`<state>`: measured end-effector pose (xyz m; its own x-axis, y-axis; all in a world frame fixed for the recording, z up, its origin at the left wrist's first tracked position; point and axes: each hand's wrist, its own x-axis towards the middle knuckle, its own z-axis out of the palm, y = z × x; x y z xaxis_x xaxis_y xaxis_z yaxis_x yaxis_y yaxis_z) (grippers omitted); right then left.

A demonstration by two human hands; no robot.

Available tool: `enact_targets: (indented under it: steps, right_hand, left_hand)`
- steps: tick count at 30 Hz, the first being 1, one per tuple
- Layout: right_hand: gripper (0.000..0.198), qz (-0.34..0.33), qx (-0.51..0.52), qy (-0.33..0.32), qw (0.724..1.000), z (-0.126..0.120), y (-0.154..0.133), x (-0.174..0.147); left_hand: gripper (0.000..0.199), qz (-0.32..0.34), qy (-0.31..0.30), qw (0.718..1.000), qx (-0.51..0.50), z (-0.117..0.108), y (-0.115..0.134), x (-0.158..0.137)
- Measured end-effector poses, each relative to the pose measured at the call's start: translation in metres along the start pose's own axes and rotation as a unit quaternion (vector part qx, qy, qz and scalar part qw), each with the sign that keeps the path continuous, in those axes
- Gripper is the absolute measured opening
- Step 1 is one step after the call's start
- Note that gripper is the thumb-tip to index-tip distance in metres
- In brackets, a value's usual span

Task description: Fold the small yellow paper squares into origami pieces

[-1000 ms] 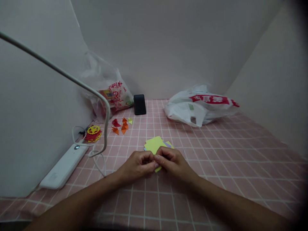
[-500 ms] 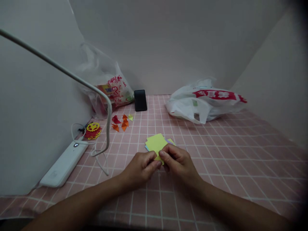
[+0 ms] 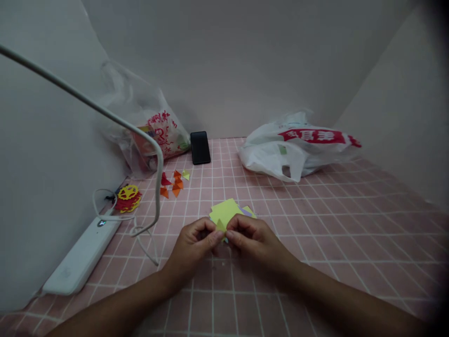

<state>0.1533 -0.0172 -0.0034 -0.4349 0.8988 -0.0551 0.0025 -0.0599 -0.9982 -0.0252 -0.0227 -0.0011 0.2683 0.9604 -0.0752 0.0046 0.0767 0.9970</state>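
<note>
Between the fingertips of both hands is a small folded yellow paper, its pointed top showing. My left hand pinches its left side with thumb and forefinger. From the other side, the thumb and bent forefinger of my right hand grip it as well. The fingers cover most of its lower part. Just behind, a stack of square paper sheets lies on the table, yellow on top with purple and blue edges peeking out. Small folded paper pieces in red, orange and yellow sit farther back on the left.
A white power strip and a cable stand at left, beside red and yellow gear-shaped cutouts. At the back are a black phone, a filled plastic bag and a white bag. Walls bound the pink checked tablecloth.
Both hands have shifted slightly left, and the left hand's fingers have opened out around the folded paper, whose pointed top now shows. The whole view has turned a little.
</note>
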Motion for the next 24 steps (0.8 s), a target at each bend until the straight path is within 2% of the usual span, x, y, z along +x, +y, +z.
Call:
enact_targets:
  steps: [3,5,11,17,21,24]
  right_hand:
    - [0.019,-0.033,-0.077,0.001,0.996,0.000,0.000,0.000]
    - [0.018,-0.058,-0.111,-0.005,0.992,0.001,-0.002,-0.001]
    - [0.018,-0.066,-0.094,-0.011,0.993,0.003,-0.003,-0.004]
    - [0.016,-0.104,-0.145,0.055,0.982,0.000,0.002,-0.003]
    - [0.010,-0.105,-0.115,0.090,0.984,0.000,0.006,-0.005]
    - [0.009,-0.111,-0.111,0.097,0.983,0.001,0.008,-0.007]
  left_hand:
    - [0.019,0.011,-0.002,1.000,0.008,-0.002,0.001,0.002]
    - [0.021,-0.006,-0.009,1.000,-0.007,-0.002,0.001,0.002]
    - [0.027,-0.024,0.003,0.999,-0.032,0.001,0.000,-0.003]
    - [0.020,-0.047,0.005,0.996,-0.073,-0.002,-0.001,0.003]
    - [0.018,-0.033,0.040,0.995,-0.085,-0.004,-0.001,0.003]
    - [0.016,-0.021,0.042,0.995,-0.088,-0.002,-0.001,0.002]
